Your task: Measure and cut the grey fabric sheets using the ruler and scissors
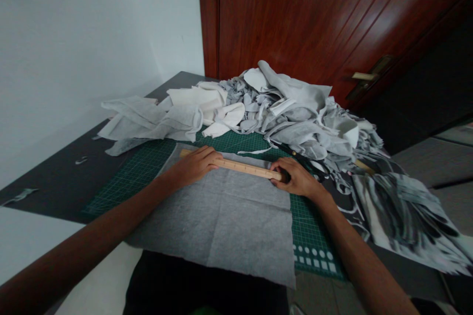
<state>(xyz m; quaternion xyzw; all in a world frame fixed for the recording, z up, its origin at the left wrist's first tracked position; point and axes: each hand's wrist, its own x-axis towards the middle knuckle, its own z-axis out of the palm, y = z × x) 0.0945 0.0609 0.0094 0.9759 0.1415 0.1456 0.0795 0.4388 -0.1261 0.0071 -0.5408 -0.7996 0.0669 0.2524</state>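
A wooden ruler [246, 168] lies across the upper part of a grey fabric sheet [221, 216]. My left hand [197, 163] rests over the ruler's left part, fingers together and closed on it. At the right end, my right hand [294, 177] pinches the ruler between thumb and fingers. The sheet covers much of a green cutting mat [314, 229], and its near edge hangs over the table front towards my lap. Parts of the ruler under both hands are hidden.
Behind the mat, a large heap of grey and white fabric scraps [295, 108] spreads across the dark table [66, 172]. Stacked fabric strips [410, 216] lie at the right. A white wall [92, 24] stands left, and a brown door [281, 15] is behind.
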